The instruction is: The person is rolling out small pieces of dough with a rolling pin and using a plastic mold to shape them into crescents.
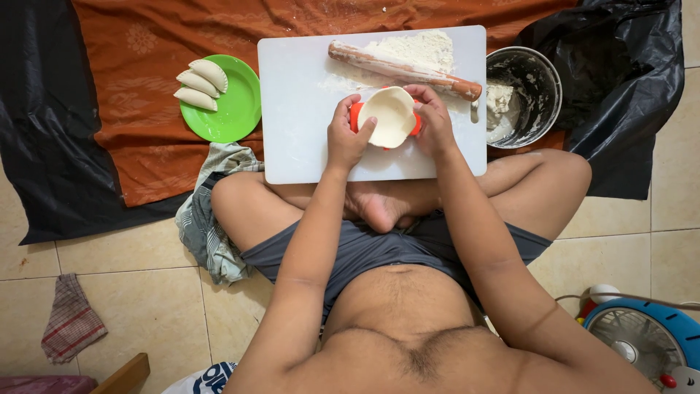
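Bare board [299, 138] lies open leftward; rolling pin [405, 71] and steel bowl [543, 73] block beyond and right.

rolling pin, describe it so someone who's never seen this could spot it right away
Start at the white cutting board on the orange cloth. Along its far edge, beside the flour pile, lies the rolling pin: a long, flour-dusted wooden cylinder, the only stick-shaped thing there.

The floor [146, 306] was laid with pale beige tiles. An orange patterned cloth [153, 146] lay spread over black plastic sheeting [36, 146] on it. A blue fan [642, 335] stood at one corner, and a checked rag [71, 321] lay crumpled nearby.
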